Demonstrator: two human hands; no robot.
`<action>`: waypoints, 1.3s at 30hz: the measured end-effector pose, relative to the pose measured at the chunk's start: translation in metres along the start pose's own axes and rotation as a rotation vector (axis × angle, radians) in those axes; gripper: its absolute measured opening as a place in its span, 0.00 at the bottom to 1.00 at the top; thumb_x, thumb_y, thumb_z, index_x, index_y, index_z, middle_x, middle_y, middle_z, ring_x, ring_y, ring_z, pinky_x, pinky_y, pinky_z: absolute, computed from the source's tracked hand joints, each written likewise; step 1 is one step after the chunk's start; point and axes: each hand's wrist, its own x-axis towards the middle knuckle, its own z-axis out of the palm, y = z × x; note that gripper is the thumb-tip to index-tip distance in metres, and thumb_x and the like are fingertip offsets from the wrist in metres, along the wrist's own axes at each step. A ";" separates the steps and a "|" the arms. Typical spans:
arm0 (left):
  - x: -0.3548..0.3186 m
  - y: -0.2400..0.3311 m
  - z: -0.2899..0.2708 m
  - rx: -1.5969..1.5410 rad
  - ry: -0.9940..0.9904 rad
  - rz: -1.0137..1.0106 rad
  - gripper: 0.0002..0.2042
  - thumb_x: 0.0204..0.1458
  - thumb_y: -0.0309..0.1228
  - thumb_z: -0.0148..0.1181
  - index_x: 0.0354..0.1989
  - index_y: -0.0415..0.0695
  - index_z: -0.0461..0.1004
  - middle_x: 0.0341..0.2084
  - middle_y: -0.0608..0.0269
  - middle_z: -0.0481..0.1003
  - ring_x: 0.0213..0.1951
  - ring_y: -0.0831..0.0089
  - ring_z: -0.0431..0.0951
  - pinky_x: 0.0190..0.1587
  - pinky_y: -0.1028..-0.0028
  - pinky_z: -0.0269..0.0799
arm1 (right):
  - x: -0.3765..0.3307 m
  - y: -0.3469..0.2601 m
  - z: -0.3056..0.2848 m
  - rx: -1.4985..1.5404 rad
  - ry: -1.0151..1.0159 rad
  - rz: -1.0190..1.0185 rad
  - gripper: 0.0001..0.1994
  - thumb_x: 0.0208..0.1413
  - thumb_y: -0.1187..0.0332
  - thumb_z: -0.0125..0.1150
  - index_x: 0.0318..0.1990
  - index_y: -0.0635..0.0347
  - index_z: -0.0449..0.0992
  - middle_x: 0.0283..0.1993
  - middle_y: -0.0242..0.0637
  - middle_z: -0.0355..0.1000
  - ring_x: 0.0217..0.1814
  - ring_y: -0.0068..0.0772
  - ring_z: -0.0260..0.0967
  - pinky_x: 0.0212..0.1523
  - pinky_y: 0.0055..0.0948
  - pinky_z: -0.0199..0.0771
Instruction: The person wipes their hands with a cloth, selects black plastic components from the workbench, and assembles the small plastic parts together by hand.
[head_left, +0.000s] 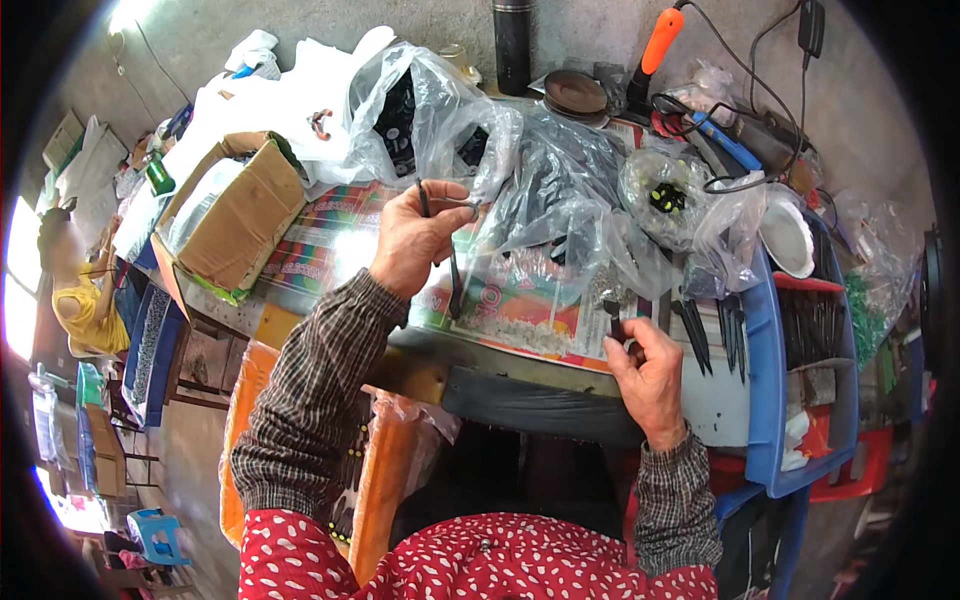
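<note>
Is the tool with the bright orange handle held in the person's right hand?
No, the orange-handled black tool stands well apart from the right hand, which holds a small black piece.

Toward three o'clock, a dark plastic-looking piece [615, 325], then a smooth plastic tray [765, 350]; at one, glossy crinkled plastic bag [560, 175]; at ten, matt cardboard box [240, 222].

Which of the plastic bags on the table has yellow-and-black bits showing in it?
The small bag beyond the right hand, just right of the middle bag; no yellow shows in that one or the left bag.
</note>
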 end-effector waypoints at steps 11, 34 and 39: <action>-0.112 0.009 0.023 -0.108 -0.051 -0.148 0.06 0.54 0.22 0.60 0.39 0.37 0.76 0.26 0.64 0.77 0.16 0.88 0.59 0.17 0.84 0.52 | -0.030 -0.042 0.002 0.353 -0.195 0.137 0.08 0.51 0.77 0.64 0.39 0.67 0.74 0.31 0.30 0.72 0.26 0.13 0.64 0.26 0.17 0.65; -0.223 -0.021 0.029 -0.269 -0.053 -0.196 0.05 0.56 0.24 0.58 0.39 0.37 0.75 0.28 0.63 0.78 0.17 0.88 0.62 0.18 0.86 0.54 | -0.092 -0.076 0.024 0.594 -0.439 0.359 0.13 0.55 0.76 0.62 0.47 0.68 0.72 0.31 0.27 0.70 0.28 0.10 0.63 0.27 0.15 0.66; -0.226 -0.028 0.024 -0.254 -0.048 -0.244 0.06 0.55 0.26 0.61 0.38 0.39 0.76 0.24 0.73 0.73 0.18 0.90 0.61 0.20 0.87 0.54 | -0.098 -0.081 0.029 0.562 -0.480 0.359 0.13 0.55 0.76 0.62 0.47 0.67 0.72 0.30 0.28 0.71 0.26 0.11 0.64 0.26 0.16 0.66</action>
